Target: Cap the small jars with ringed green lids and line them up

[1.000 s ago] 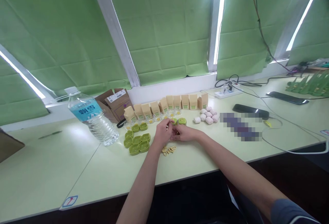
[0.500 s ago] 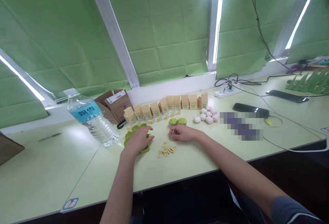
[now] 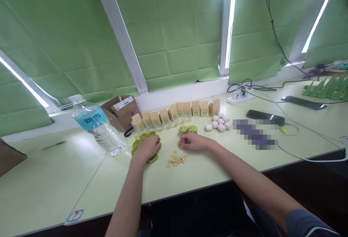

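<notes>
My left hand (image 3: 148, 147) is over a cluster of small green lid-like pieces (image 3: 136, 143). Its fingers are curled in around one of them, partly hidden by the hand. My right hand (image 3: 192, 141) is closed in a pinch on a small yellow loop (image 3: 181, 147), mostly covered by the fingertips. Between the hands, nearer the table edge, lie several more yellow loops (image 3: 175, 160) in a loose pile. Just beyond the right hand stand two green-topped pieces (image 3: 192, 129), at least one with a yellow loop on top.
Behind stands a row of small tan paper bags (image 3: 164, 115) with clear pieces before them. A pile of pale pinkish lumps (image 3: 221, 122) is at right, near a black phone (image 3: 265, 116). A large water bottle (image 3: 99, 124) and a cardboard box (image 3: 122, 111) stand at left.
The fingers of my left hand have gone from spread to curled in on a green piece. My right hand has stayed nearly still with its pinch.
</notes>
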A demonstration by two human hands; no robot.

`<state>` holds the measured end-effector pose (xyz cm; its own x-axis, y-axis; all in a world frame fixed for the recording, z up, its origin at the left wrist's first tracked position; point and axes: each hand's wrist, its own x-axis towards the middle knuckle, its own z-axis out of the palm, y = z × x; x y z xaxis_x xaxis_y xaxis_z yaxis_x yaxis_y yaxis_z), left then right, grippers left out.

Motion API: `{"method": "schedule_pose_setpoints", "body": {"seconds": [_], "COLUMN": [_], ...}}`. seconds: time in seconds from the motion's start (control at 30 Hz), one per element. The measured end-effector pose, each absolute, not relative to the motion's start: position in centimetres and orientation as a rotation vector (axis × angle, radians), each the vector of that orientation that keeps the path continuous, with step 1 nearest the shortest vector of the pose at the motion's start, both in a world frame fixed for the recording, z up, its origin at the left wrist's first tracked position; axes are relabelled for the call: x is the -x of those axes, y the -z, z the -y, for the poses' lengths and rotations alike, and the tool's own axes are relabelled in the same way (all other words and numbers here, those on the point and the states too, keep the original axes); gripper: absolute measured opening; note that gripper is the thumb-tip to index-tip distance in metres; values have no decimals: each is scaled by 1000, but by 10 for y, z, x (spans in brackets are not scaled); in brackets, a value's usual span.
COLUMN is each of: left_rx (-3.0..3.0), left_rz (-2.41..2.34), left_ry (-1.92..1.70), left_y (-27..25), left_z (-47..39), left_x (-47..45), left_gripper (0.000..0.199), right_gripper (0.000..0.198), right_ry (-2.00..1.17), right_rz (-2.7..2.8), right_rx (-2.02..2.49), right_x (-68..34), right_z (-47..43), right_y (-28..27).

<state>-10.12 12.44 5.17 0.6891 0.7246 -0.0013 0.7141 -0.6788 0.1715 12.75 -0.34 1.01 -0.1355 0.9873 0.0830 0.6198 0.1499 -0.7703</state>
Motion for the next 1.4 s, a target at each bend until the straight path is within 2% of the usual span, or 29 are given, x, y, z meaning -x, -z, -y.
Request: {"method": "schedule_pose_setpoints", "body": {"seconds": [0.13,0.3,0.47,0.63,0.77,0.93,1.1,1.4], "left_rx": [-2793,-2785,-2705,-2369,-1987,-2012,-1919,-2214], "left_rz": [-1147,-1099,-996,-883,-889,-765,-531,-466], "left_ry": [-135,-265,-486,-849,-1118,-1093,-993,-1162], "left_y": [-43,-32,-48,-68,-57,-30,-14,1], "left_z": [-119,-113,-120,-123,-116,-107,-104,-108], "left_x": [92,82,62,28,12,12,10,10], "left_gripper": [23,22,27,50,60,59,67,50], "right_gripper": [25,22,17,23,23,18,25,30], "right_ry": [-762,-798,-733,-559,-350,-194,-215,-289], "right_rz": [1859,1822,1777,1520,1406,1473,1440,1380], "right_rx": [1504,1506,1418,1241,1278,1295,1266,1321], "right_x": [-128,-128,-129,-129,-134,-135,-136,-136], "right_z": [3,2,-1,0,-4,-8,-10,-8], "right_y": [-10,-8,-11,-20,-24,-19,-12,-9]}}
